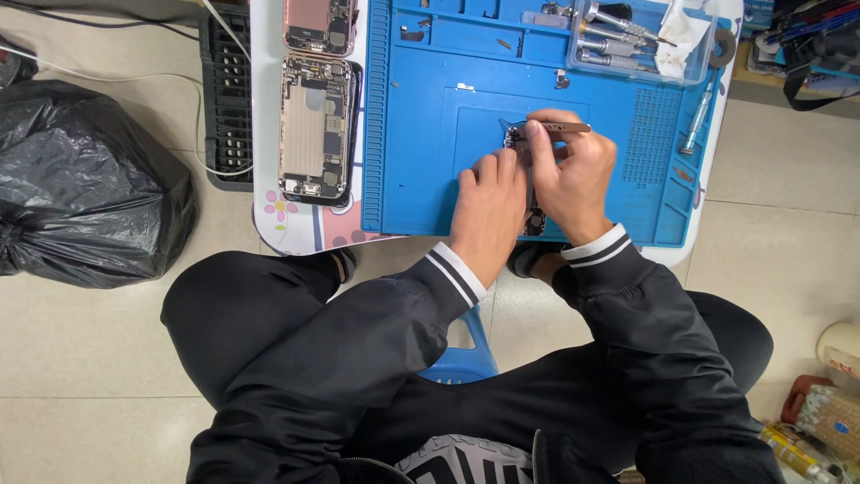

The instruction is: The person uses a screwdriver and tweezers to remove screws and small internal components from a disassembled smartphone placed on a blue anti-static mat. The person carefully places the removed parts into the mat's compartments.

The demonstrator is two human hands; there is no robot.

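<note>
Nearest me, the left hand point(488, 211) presses flat on a small circuit board point(535, 220), pinning it to the blue repair mat point(421, 161). The right hand point(573, 179) pinches metal tweezers point(560, 127) closed over the board's far end. It looks thin, light and brittle: best held by its edges. Farther left lie two opened phones point(315, 125).
</note>
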